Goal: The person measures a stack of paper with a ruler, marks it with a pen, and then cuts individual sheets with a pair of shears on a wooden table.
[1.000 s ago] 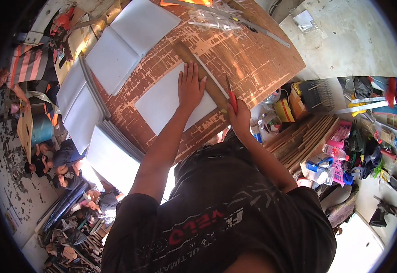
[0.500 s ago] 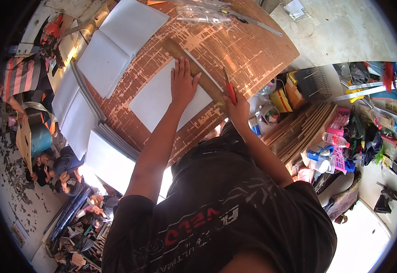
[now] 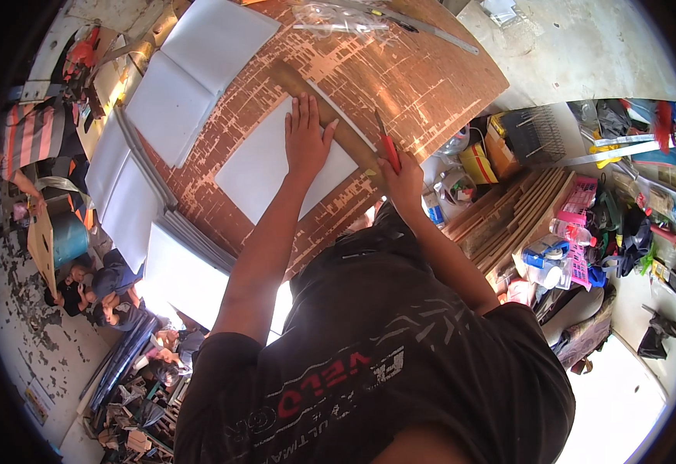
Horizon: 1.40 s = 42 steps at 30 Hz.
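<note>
My left hand point(image 3: 307, 147) lies flat with fingers stretched out, pressing on a brown flat strip like a wooden ruler point(image 3: 287, 77). The strip rests across a white sheet or thin stack of paper point(image 3: 249, 170) on the worn brown work board point(image 3: 446, 97). In my right hand point(image 3: 406, 184) is a knife point(image 3: 389, 151) with a red handle, its narrow dark blade pointing away from me. The blade is beside the strip's right side, over the board; whether it touches the surface I cannot tell. A narrow white strip point(image 3: 330, 102) shows along the ruler's far right edge.
Open white booklets point(image 3: 171, 100) and stacked paper point(image 3: 117, 174) lie to the left. At the far edge are a metal ruler point(image 3: 438, 35) and clear plastic scraps point(image 3: 345, 19). Boards point(image 3: 508, 216) and a pink basket point(image 3: 578, 263) stand at right. Other people point(image 3: 113, 286) sit at lower left.
The whole view has shifted slightly. Both hands, the knife, the brown strip and the paper keep nearly the same places relative to one another.
</note>
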Each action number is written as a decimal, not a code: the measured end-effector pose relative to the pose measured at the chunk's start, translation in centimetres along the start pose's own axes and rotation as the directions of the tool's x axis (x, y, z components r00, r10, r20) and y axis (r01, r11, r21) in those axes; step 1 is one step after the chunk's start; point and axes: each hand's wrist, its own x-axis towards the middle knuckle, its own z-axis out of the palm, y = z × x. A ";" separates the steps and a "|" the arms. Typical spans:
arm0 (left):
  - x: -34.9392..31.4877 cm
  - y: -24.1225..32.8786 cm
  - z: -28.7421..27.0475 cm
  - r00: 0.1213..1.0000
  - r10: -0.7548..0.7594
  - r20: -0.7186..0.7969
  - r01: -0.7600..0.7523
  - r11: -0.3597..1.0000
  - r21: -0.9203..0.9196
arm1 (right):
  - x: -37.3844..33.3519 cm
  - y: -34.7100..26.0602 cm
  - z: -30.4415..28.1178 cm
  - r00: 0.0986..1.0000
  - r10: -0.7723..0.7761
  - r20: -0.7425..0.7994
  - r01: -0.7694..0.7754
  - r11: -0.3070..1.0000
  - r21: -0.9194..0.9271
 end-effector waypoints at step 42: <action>0.0 0.1 -0.4 0.999 -0.026 0.031 0.027 1.000 -0.012 | 0.3 -0.7 -0.5 0.999 -0.008 0.046 0.008 1.000 0.000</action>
